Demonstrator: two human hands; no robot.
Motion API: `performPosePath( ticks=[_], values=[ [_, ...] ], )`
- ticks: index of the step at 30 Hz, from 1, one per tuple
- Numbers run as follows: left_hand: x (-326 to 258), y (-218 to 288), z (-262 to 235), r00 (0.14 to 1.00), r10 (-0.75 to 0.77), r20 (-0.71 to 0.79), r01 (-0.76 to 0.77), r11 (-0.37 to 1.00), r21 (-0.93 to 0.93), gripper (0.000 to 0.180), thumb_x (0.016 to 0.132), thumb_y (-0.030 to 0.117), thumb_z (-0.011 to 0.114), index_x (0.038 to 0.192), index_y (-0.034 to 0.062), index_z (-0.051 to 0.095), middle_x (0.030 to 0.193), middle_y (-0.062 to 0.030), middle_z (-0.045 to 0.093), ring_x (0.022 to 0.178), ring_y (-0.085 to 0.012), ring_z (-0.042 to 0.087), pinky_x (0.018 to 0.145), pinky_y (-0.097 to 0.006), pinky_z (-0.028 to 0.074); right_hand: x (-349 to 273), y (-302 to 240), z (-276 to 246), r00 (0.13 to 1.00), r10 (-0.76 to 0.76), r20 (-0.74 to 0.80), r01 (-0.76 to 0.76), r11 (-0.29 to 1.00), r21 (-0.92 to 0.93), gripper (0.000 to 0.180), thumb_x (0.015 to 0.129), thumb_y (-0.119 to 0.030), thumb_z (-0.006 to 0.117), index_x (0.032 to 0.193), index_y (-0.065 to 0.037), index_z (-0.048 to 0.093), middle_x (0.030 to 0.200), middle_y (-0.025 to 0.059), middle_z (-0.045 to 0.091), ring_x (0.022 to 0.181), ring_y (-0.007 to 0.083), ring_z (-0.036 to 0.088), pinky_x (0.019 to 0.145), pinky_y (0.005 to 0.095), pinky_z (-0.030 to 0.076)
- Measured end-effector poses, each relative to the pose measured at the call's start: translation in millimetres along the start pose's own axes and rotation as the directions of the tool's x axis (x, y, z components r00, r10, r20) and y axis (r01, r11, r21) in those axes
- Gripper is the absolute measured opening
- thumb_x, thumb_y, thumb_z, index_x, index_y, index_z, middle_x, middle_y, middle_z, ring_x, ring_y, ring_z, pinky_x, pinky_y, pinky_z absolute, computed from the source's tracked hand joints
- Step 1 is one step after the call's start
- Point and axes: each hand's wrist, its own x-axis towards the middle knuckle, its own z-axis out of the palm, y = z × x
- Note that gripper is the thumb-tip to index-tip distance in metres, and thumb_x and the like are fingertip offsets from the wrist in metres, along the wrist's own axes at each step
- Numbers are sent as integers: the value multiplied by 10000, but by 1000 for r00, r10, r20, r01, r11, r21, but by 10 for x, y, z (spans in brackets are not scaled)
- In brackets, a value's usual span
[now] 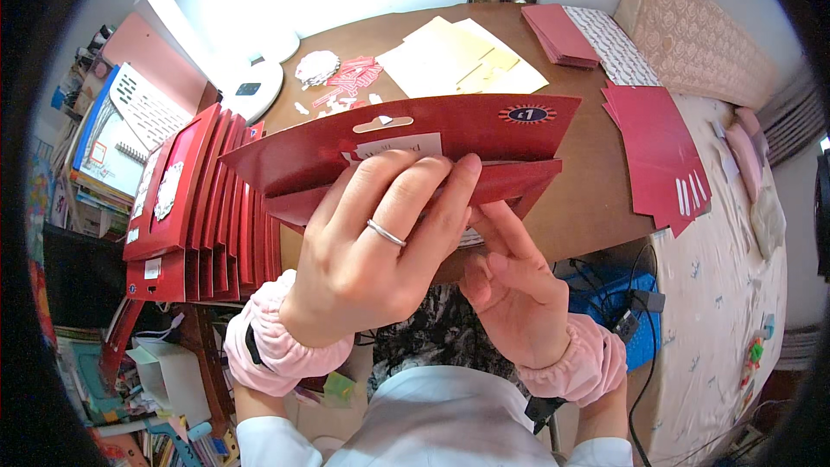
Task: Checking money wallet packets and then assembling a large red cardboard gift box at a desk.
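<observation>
The grip of the left hand [363, 251] is closed on the red folded card [406, 151], fingers spread over its front, and the right hand [510, 290] pinches the lower edge from below. The card is held above the brown desk [596, 199], beside a row of standing red cards [216, 199].
</observation>
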Motion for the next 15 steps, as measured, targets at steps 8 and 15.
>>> performPosePath(
  ticks=[8, 15],
  values=[
    [2, 21, -31, 1000, 12, 27, -14, 999, 49, 393, 657, 3, 739, 1047, 16, 695, 980, -89, 581, 841, -254, 600, 724, -347, 537, 22, -21, 73, 998, 37, -41, -34, 997, 64, 404, 925, -128, 524, 1327, -99, 486, 879, -4, 558, 602, 72, 438, 535, 198, 356],
    [58, 101, -73, 993, 3, 119, -10, 998, 54, 408, 682, 21, 725, 1086, 59, 693, 1019, -83, 574, 857, -248, 596, 723, -341, 534, 41, 16, 6, 998, 58, -1, -58, 990, 126, 313, 938, -171, 510, 1244, -109, 512, 712, -16, 438, 516, 62, 350, 465, 196, 287]
  ],
)
